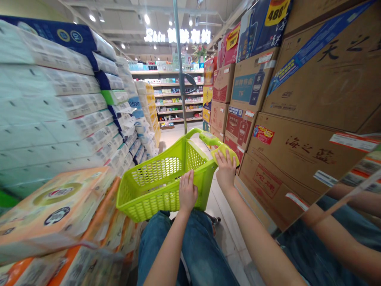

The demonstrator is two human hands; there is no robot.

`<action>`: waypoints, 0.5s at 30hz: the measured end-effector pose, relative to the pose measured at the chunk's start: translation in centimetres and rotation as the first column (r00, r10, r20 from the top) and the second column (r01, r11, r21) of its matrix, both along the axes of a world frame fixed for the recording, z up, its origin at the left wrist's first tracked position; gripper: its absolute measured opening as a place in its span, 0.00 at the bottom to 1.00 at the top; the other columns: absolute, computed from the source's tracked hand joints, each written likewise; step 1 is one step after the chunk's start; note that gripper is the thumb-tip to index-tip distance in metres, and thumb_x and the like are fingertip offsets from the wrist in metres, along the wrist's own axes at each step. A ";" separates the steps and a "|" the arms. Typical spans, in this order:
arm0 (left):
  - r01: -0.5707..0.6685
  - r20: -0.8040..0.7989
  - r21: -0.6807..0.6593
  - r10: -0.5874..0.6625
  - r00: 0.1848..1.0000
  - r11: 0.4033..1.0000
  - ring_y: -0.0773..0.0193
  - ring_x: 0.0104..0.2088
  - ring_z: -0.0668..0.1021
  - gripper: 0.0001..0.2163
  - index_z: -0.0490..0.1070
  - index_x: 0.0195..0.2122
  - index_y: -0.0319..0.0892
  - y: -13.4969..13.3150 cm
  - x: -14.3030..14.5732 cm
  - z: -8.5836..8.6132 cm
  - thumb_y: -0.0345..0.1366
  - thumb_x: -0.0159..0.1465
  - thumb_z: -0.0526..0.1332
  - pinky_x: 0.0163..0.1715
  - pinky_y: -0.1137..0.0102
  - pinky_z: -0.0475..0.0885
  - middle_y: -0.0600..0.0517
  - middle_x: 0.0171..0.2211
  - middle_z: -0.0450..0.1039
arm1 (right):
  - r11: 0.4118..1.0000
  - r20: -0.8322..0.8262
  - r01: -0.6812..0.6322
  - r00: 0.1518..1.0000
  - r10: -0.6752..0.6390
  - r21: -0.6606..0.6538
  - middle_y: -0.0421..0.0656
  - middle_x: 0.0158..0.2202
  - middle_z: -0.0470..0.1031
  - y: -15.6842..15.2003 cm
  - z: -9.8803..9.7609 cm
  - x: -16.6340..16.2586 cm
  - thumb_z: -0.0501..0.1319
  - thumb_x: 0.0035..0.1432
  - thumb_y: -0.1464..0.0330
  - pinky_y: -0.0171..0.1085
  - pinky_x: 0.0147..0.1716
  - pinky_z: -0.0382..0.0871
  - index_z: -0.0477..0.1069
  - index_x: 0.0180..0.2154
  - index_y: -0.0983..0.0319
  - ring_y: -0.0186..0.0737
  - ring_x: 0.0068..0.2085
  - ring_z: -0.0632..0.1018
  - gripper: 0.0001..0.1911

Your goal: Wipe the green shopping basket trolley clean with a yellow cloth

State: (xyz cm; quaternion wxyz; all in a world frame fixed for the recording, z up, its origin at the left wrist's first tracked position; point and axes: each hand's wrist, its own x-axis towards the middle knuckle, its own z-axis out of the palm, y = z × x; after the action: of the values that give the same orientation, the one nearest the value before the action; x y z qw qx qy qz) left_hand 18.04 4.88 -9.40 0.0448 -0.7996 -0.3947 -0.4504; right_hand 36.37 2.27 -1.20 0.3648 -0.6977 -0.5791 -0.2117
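Note:
A lime-green plastic shopping basket (154,178) sits tilted in front of my legs in a store aisle, and nothing shows inside it. My left hand (187,190) grips the basket's near rim, fingers curled over the edge. My right hand (225,169) closes on the basket's green handle (222,151) at its right side. My jeans-clad legs (178,246) fill the bottom middle.
Stacked tissue packs (59,107) line the left side, with orange-and-white packs (56,210) low beside my knee. Brown cardboard cartons (297,119) tower on the right. A metal pole (180,67) rises behind the basket. Shelves (175,99) stand at the aisle's far end over tiled floor.

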 end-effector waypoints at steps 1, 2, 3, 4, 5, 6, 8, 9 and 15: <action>0.003 -0.001 -0.003 -0.003 1.000 1.000 0.50 0.62 0.68 0.35 0.50 0.70 0.41 0.0 -0.1 0.0 0.22 0.59 0.53 0.65 0.49 0.62 0.42 0.61 0.66 | 1.000 0.020 -0.021 1.000 0.021 -0.018 0.44 0.66 0.66 -0.2 -0.7 -1.5 0.50 0.55 0.83 0.58 0.67 0.45 0.64 0.64 0.58 0.51 0.71 0.55 0.36; 0.007 -0.004 -0.004 -0.007 1.000 1.000 0.50 0.62 0.68 0.35 0.50 0.70 0.41 0.1 -0.3 0.0 0.22 0.59 0.53 0.65 0.49 0.62 0.41 0.61 0.66 | 0.998 0.041 -0.046 0.998 0.048 -0.036 0.43 0.66 0.66 -0.5 -1.3 -2.9 0.50 0.56 0.83 0.58 0.68 0.45 0.64 0.64 0.58 0.51 0.71 0.55 0.36; 0.011 -0.009 -0.003 -0.011 1.000 1.000 0.50 0.63 0.68 0.35 0.50 0.70 0.41 0.2 -0.5 -0.1 0.22 0.59 0.53 0.65 0.49 0.62 0.41 0.61 0.66 | 0.996 0.064 -0.077 0.995 0.081 -0.053 0.42 0.66 0.65 -0.8 -1.9 -4.1 0.50 0.56 0.83 0.57 0.68 0.46 0.64 0.64 0.58 0.50 0.71 0.54 0.36; 0.016 -0.016 0.000 -0.016 1.000 1.000 0.50 0.63 0.68 0.35 0.50 0.70 0.41 0.2 -0.7 -0.1 0.22 0.59 0.53 0.64 0.49 0.62 0.41 0.62 0.66 | 0.991 0.089 -0.113 0.989 0.119 -0.070 0.42 0.67 0.65 -1.1 -2.4 -5.1 0.50 0.57 0.82 0.56 0.68 0.46 0.63 0.64 0.58 0.50 0.71 0.54 0.35; 0.020 -0.026 0.004 -0.020 0.999 1.000 0.49 0.63 0.68 0.35 0.51 0.70 0.41 0.3 -0.9 -0.2 0.22 0.59 0.53 0.64 0.49 0.62 0.41 0.62 0.66 | 0.985 0.119 -0.151 0.980 0.161 -0.088 0.42 0.67 0.64 -1.4 -2.8 -5.7 0.51 0.58 0.81 0.56 0.68 0.47 0.63 0.65 0.58 0.50 0.71 0.54 0.34; 0.022 -0.038 0.009 -0.021 0.999 1.000 0.49 0.63 0.67 0.35 0.51 0.70 0.41 0.3 -1.0 -0.2 0.22 0.59 0.53 0.64 0.49 0.62 0.41 0.62 0.65 | 0.976 0.152 -0.190 0.967 0.205 -0.109 0.41 0.67 0.64 -1.6 -3.0 -6.0 0.51 0.59 0.81 0.55 0.68 0.48 0.63 0.65 0.58 0.50 0.71 0.54 0.33; 0.023 -0.059 0.013 -0.022 0.998 1.000 0.49 0.64 0.67 0.35 0.51 0.69 0.39 0.3 -1.2 -0.2 0.23 0.59 0.53 0.64 0.50 0.62 0.40 0.62 0.65 | 0.953 0.222 -0.257 0.932 0.288 -0.158 0.41 0.68 0.63 -2.0 -2.8 -5.4 0.51 0.61 0.80 0.55 0.68 0.49 0.62 0.65 0.57 0.49 0.71 0.55 0.32; 0.020 -0.063 0.010 -0.020 0.998 1.000 0.49 0.64 0.66 0.35 0.51 0.69 0.38 0.3 -1.3 -0.1 0.22 0.59 0.53 0.65 0.50 0.62 0.40 0.62 0.65 | 0.943 0.250 -0.278 0.915 0.317 -0.182 0.40 0.68 0.63 -2.1 -2.5 -4.4 0.51 0.61 0.80 0.55 0.68 0.49 0.62 0.65 0.56 0.49 0.71 0.56 0.33; -0.004 -0.065 -0.006 0.004 0.998 1.000 0.50 0.64 0.66 0.36 0.49 0.70 0.39 0.2 -1.1 -0.1 0.22 0.59 0.54 0.66 0.51 0.60 0.41 0.64 0.64 | 0.980 0.169 -0.141 0.972 0.164 -0.142 0.39 0.67 0.65 -1.0 1.3 3.8 0.50 0.55 0.85 0.54 0.68 0.49 0.62 0.65 0.54 0.45 0.71 0.55 0.39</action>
State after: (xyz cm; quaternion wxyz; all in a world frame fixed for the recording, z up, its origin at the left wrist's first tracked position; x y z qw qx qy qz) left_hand 16.98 5.07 -9.53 0.0560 -0.8131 -0.3960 -0.4230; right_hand 40.17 1.29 0.12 0.2804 -0.6512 -0.6741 -0.2072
